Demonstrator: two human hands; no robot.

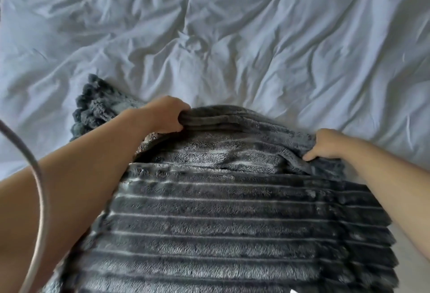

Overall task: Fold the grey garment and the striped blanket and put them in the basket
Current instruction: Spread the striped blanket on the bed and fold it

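Striped blanket point(232, 223) top edge is gripped by left hand point(166, 114) and right hand point(330, 145), fingers curled round, probably for folding; basket not seen.

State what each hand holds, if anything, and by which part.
Both grip the striped blanket by its far edge: left hand near the left end, right hand near the right.

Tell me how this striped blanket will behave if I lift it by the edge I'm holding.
Probably floppy: the striped blanket sags and bunches between the left hand and right hand. Its thick plush pile suggests bulk without much weight, and little slipping in the grip.
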